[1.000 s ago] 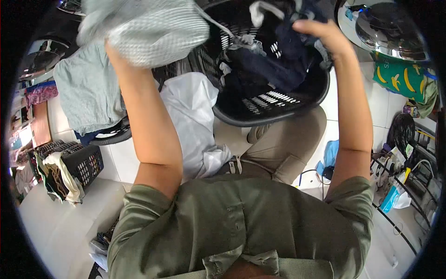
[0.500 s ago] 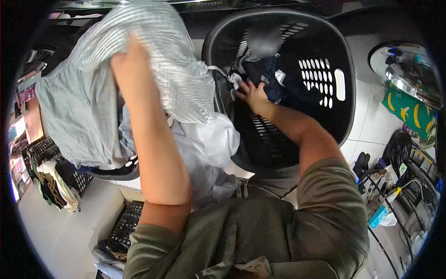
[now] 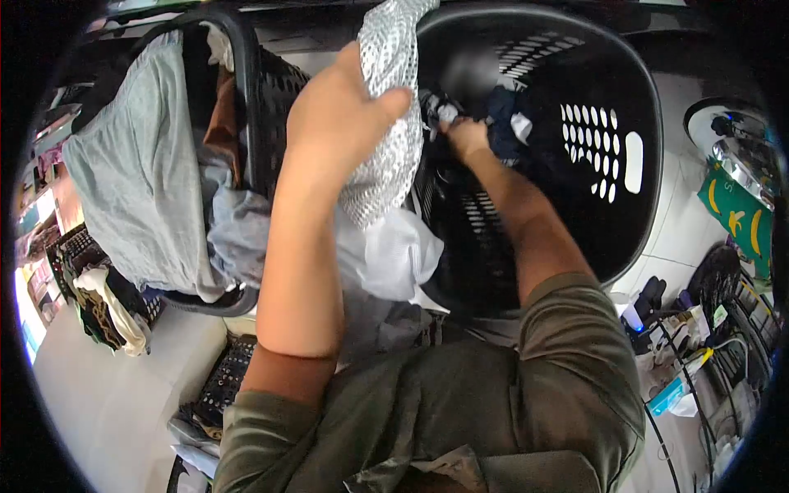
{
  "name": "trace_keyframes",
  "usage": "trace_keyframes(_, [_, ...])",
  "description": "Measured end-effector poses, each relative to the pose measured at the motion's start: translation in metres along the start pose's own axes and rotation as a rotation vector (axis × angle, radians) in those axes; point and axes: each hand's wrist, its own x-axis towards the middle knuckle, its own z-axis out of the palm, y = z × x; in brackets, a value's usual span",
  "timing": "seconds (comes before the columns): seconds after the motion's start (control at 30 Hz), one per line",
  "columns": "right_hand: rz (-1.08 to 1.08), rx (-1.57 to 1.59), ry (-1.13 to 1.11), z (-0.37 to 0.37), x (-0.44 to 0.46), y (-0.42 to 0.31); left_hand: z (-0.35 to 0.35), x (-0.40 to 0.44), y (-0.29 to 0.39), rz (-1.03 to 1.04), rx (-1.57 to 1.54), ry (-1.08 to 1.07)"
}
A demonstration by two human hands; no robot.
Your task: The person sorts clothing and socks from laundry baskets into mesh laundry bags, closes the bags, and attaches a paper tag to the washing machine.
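Observation:
My left hand is closed round a white mesh laundry bag, which hangs bunched over the near-left rim of a large black laundry basket. Deep in that basket, my right hand is closed on a dark garment with white parts; its fingertips are partly hidden. Beside it lie navy clothes with a white patch. Below my left hand, a white cloth drapes against the basket's outer side.
A second black basket at left holds a light grey garment and bluish cloth. Further left stands a smaller basket with clothes over its edge. At right are a wire rack and a green banana-print cloth.
My left hand has moved right with the mesh bag, uncovering the left basket. My right hand has gone from spread fingers to closed on clothing. The view has shifted slightly.

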Motion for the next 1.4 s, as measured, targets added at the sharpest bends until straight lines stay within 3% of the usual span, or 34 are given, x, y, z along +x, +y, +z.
trace_keyframes(0.13, [-0.055, 0.346, 0.227, -0.088, -0.063, 0.041, 0.002, 0.008, -0.004, 0.056, 0.08, 0.008])
trace_keyframes(0.2, [0.031, 0.362, 0.23, -0.126, -0.095, 0.067, 0.003, 0.008, -0.002, 0.021, 0.168, 0.04])
trace_keyframes(0.27, [0.046, 0.535, 0.485, -0.157, -0.133, 0.096, -0.002, 0.005, 0.004, 0.078, 0.184, 0.076])
trace_keyframes(0.33, [0.151, 0.654, 0.685, -0.194, -0.175, 0.117, -0.024, -0.007, 0.037, -0.075, 0.025, -0.081])
trace_keyframes(0.4, [0.333, 0.902, 0.692, -0.221, -0.221, 0.149, -0.019, -0.005, 0.029, -0.067, -0.016, -0.053])
trace_keyframes(0.47, [0.383, 1.104, 0.774, -0.233, -0.259, 0.17, -0.017, -0.005, 0.026, -0.055, -0.054, -0.024])
trace_keyframes(0.53, [0.372, 1.255, 0.83, -0.24, -0.291, 0.182, -0.018, -0.006, 0.028, -0.04, 0.107, 0.026])
trace_keyframes(0.63, [0.323, 1.4, 0.854, -0.242, -0.319, 0.185, -0.02, -0.004, 0.026, -0.018, 0.106, -0.057])
trace_keyframes(0.73, [0.273, 1.489, 0.841, -0.241, -0.324, 0.182, -0.007, 0.003, 0.005, 0.127, 0.025, -0.011])
trace_keyframes(0.8, [0.247, 1.533, 0.829, -0.241, -0.321, 0.18, -0.004, 0.007, 0.001, 0.094, 0.076, -0.008])
trace_keyframes(1.17, [0.209, 1.492, 0.768, -0.239, -0.297, 0.168, -0.002, 0.012, -0.004, 0.15, 0.175, 0.005])
trace_keyframes(1.27, [0.322, 1.276, 0.807, -0.22, -0.308, 0.159, 0.001, 0.023, -0.013, 0.167, 0.137, -0.066])
trace_keyframes(1.4, [0.615, 0.771, 1.049, -0.164, -0.334, 0.155, 0.003, 0.024, -0.006, 0.151, 0.229, -0.089])
